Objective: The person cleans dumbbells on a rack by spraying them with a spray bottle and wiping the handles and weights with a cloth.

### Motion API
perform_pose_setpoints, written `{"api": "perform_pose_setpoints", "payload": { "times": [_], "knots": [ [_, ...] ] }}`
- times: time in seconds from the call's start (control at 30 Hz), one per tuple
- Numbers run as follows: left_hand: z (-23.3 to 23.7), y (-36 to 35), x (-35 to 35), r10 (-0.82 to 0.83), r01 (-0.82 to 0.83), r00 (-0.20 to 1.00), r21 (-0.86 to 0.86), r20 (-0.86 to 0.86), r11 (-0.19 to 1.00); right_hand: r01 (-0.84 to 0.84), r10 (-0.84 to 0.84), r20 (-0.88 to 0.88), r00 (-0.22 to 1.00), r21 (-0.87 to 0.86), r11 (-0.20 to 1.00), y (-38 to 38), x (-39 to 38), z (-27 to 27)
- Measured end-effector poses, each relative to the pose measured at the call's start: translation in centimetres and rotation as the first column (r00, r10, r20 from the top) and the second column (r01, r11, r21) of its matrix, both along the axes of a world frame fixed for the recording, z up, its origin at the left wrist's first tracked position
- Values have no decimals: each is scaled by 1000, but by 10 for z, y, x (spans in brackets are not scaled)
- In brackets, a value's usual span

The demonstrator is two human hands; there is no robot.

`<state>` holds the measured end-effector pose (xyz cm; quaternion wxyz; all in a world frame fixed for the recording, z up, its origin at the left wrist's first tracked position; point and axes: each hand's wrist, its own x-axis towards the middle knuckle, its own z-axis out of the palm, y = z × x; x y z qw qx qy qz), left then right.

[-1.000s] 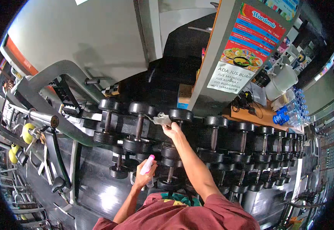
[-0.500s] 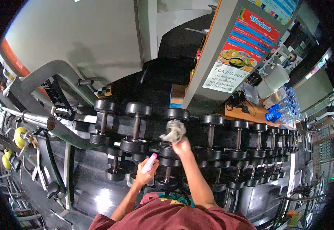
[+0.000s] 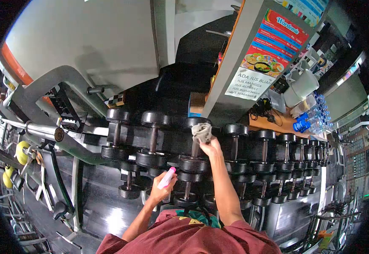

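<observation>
My right hand (image 3: 210, 148) grips a crumpled grey cloth (image 3: 202, 132), which lies against the far head and upper handle of a black dumbbell (image 3: 193, 164). That dumbbell rests on the rack's upper row, its near head showing below the cloth. Closer to my body, my left hand (image 3: 161, 189) is wrapped round a spray bottle (image 3: 166, 178) with a white and pink top; the fingers cover much of its body. To the left of the cloth sits another dumbbell (image 3: 153, 137), and to the right a further dumbbell (image 3: 235, 144), neither touched by my hands.
Several more dumbbells (image 3: 286, 154) run along the two-tier rack to the right. A grey pillar with a menu poster (image 3: 273, 42) rises behind it. Water bottles (image 3: 313, 116) stand on a wooden counter (image 3: 260, 123). Weight machine frames (image 3: 61, 144) occupy the left.
My right hand and the cloth have moved up and slightly right, from over the handle to the dumbbell's far head. My left hand keeps the spray bottle in nearly the same place.
</observation>
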<state>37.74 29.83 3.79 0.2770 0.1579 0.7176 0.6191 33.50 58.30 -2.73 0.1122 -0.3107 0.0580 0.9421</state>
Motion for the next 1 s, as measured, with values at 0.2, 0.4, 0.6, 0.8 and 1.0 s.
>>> {"api": "perform_pose_setpoints", "payload": {
  "times": [0.2,0.4,0.6,0.8,1.0],
  "knots": [
    [-5,1,2,15,-16,996,13,88,1000,320,-297,-121,947,422,848,37,28,-19],
    [-10,1,3,6,-5,996,-21,88,1000,-143,-552,236,800,968,206,-25,-3,-11],
    [-12,8,4,-21,21,999,2,44,1000,-338,-288,275,917,919,-200,-58,-7,10],
    [-11,23,2,-7,8,1000,-24,12,1000,-261,-144,282,948,954,149,-62,33,-17],
    [-13,35,7,35,-41,996,-67,-84,997,-97,-242,245,939,862,497,-40,130,19]
  ]
}}
